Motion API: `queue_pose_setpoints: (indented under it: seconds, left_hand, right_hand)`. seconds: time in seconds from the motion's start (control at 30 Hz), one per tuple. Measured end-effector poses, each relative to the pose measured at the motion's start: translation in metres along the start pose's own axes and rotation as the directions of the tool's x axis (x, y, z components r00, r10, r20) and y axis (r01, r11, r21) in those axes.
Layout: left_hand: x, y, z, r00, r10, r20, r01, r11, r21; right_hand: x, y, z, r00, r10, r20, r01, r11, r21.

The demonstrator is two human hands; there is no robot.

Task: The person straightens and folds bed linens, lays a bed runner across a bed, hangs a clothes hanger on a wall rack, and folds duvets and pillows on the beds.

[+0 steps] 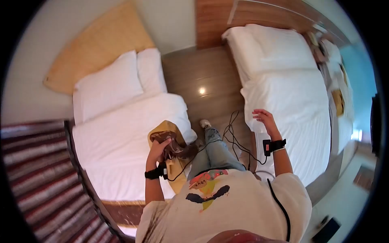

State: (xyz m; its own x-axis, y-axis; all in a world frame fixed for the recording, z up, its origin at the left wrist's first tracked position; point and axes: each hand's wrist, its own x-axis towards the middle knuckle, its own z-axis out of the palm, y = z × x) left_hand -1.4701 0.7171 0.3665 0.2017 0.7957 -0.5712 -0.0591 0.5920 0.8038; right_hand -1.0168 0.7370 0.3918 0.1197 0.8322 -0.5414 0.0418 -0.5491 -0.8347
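On head cam I see left hand (161, 150) gripping brown-and-gold cloth (180, 150), left of centre. Right hand (265, 116), loosely curled, right of centre, against white bed (285, 91).

The bed runner (180, 150) is coloured gold and dark brown, with pale markings. Plain white is shown by the duvets (287, 95). The curtain (50, 174) is striped maroon and grey; the white T-shirt (247, 202) is printed pink, yellow and black.
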Motion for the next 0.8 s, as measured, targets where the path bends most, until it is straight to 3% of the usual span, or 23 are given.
queue_pose_setpoints:
  seconds: [0.03, 0.1, 0.13, 0.17, 0.2, 0.27, 0.33, 0.37, 0.47, 0.5, 0.53, 0.6, 0.63, 0.67, 0.73, 0.8]
  left_hand:
    - [-0.006, 0.023, 0.013, 0.998, 0.026, 0.054, -0.028, 0.999, 0.037]
    - [-0.019, 0.061, 0.050, 0.931, 0.279, 0.235, -0.323, 0.931, 0.172]
    - [-0.025, 0.077, 0.075, 0.892, 0.312, 0.328, -0.387, 0.902, 0.194]
    - [-0.037, 0.100, 0.105, 0.857, 0.287, 0.429, -0.424, 0.865, 0.267]
    - [-0.040, 0.104, 0.131, 0.754, 0.331, 0.567, -0.564, 0.769, 0.300]
    - [-0.053, 0.118, 0.188, 0.689, 0.207, 0.694, -0.576, 0.738, 0.353]
    - [-0.069, 0.110, 0.230, 0.505, 0.133, 0.853, -0.700, 0.641, 0.315]
    - [-0.086, 0.111, 0.247, 0.461, 0.225, 0.859, -0.744, 0.625, 0.235]
    - [-0.126, 0.094, 0.260, 0.367, 0.194, 0.910, -0.710, 0.690, 0.140]
    - [-0.119, 0.098, 0.266, 0.315, 0.343, 0.885, -0.799, 0.599, 0.052]
    - [-0.124, 0.102, 0.266, 0.296, 0.331, 0.896, -0.807, 0.588, 0.049]
    - [-0.152, 0.109, 0.270, 0.545, 0.247, 0.802, -0.785, 0.487, 0.384]
    - [-0.142, 0.096, 0.273, 0.451, 0.368, 0.813, -0.840, 0.483, 0.247]
    - [-0.135, 0.084, 0.272, 0.441, 0.366, 0.820, -0.846, 0.475, 0.243]
    - [-0.125, 0.062, 0.274, 0.351, 0.610, 0.710, -0.936, 0.240, 0.257]
    - [-0.099, 0.057, 0.303, 0.347, 0.641, 0.684, -0.938, 0.226, 0.264]
  right_hand:
    - [-0.022, -0.012, -0.004, 0.994, -0.106, -0.006, 0.105, 0.994, -0.023]
    - [-0.069, -0.040, -0.004, 0.955, -0.295, 0.020, 0.296, 0.953, -0.063]
    - [-0.093, -0.055, 0.000, 0.925, -0.374, 0.061, 0.378, 0.923, -0.075]
    - [-0.115, -0.063, 0.007, 0.910, -0.394, 0.125, 0.403, 0.914, -0.054]
    - [-0.138, -0.070, 0.017, 0.888, -0.422, 0.184, 0.435, 0.900, -0.036]
    - [-0.179, -0.081, 0.042, 0.824, -0.508, 0.252, 0.559, 0.803, -0.209]
    - [-0.205, -0.065, 0.056, 0.816, -0.567, 0.111, 0.574, 0.771, -0.276]
    - [-0.217, -0.056, 0.059, 0.791, -0.611, 0.026, 0.585, 0.743, -0.327]
    - [-0.263, -0.053, 0.037, 0.693, -0.684, -0.227, 0.620, 0.726, -0.297]
    - [-0.257, -0.061, 0.022, 0.714, -0.653, -0.254, 0.572, 0.752, -0.326]
    - [-0.260, -0.064, 0.012, 0.700, -0.658, -0.277, 0.577, 0.750, -0.324]
    - [-0.288, -0.061, -0.011, 0.521, -0.810, -0.268, 0.701, 0.586, -0.407]
    - [-0.305, -0.066, -0.014, 0.519, -0.791, -0.325, 0.742, 0.605, -0.289]
    - [-0.326, -0.070, -0.015, 0.509, -0.793, -0.334, 0.744, 0.601, -0.292]
    - [-0.365, -0.077, -0.023, 0.599, -0.799, -0.057, 0.730, 0.573, -0.372]
    - [-0.375, -0.097, -0.048, 0.626, -0.777, 0.067, 0.719, 0.541, -0.436]
